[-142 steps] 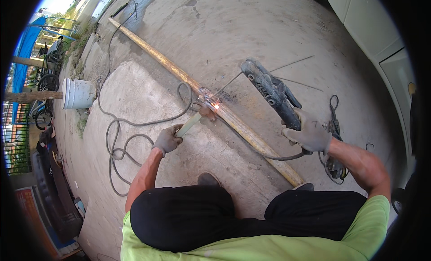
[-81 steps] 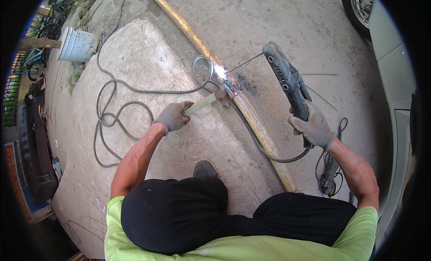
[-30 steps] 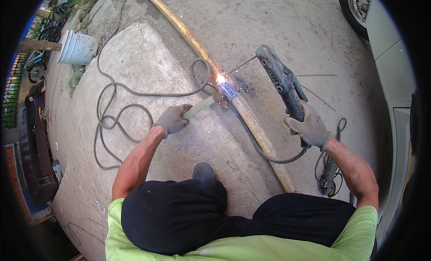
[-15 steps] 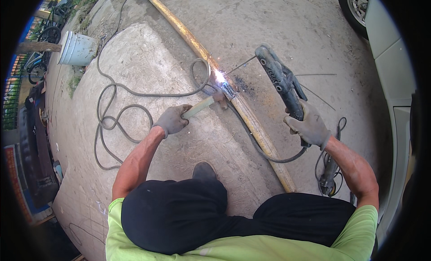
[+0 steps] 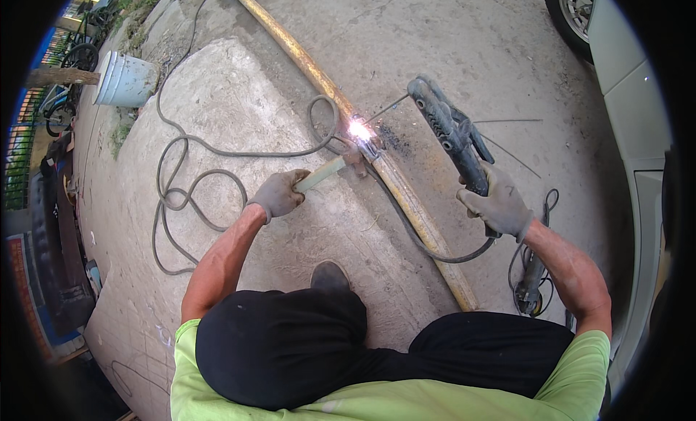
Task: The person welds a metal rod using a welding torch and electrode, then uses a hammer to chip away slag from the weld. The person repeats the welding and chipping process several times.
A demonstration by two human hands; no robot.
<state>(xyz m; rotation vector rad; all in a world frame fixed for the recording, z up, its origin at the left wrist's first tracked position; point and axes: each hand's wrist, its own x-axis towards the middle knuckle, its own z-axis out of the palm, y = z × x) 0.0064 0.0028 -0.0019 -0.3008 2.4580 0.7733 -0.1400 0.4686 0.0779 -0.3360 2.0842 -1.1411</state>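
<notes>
My left hand (image 5: 279,193), in a grey glove, grips the pale green handle (image 5: 321,173) of what looks like a hammer, whose rusty head (image 5: 355,164) lies by the pipe joint. My gloved right hand (image 5: 493,201) is closed on a black welding electrode holder (image 5: 438,117). A thin rod (image 5: 386,108) runs from the holder to a bright arc (image 5: 360,130) on the rusty yellow pipe (image 5: 409,203), which lies diagonally across the concrete. The arc's glare hides part of the joint.
Looped cable (image 5: 177,203) lies left, near a white bucket (image 5: 127,79) and bicycles (image 5: 77,59). An angle grinder (image 5: 531,283) and loose rods (image 5: 507,120) lie right, beside a white vehicle (image 5: 620,109) with a wheel. My boot (image 5: 330,276) stands below the pipe.
Since the earliest frame my view has shifted and the arc has grown brighter. Over the last seconds the holder has crept slightly left; my left hand has stayed about still.
</notes>
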